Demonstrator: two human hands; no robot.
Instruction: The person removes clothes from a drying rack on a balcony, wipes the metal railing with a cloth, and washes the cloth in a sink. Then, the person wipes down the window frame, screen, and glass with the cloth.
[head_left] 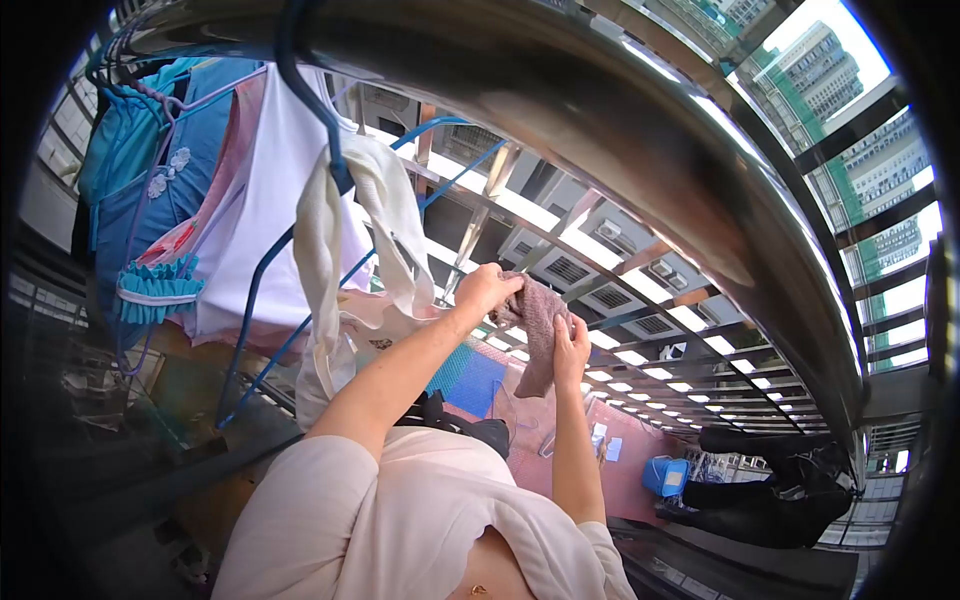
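A small brownish-mauve cloth (pixel 540 325) hangs between my two hands in the middle of the view. My left hand (pixel 485 290) grips its upper left end, fingers closed. My right hand (pixel 571 350) pinches its right edge a little lower, and the loose end dangles below. Left of my hands, a cream garment (pixel 385 200) is draped on a blue hanger (pixel 255 290) that hooks over the metal rail.
A thick shiny rail (pixel 600 110) arches overhead. White (pixel 265 190) and blue clothes (pixel 150 200) hang at the left. Metal bars (pixel 590 240) stand ahead. Black garments (pixel 780 495) hang at the right, near a blue basket (pixel 664 476). A pink surface (pixel 530 430) lies below.
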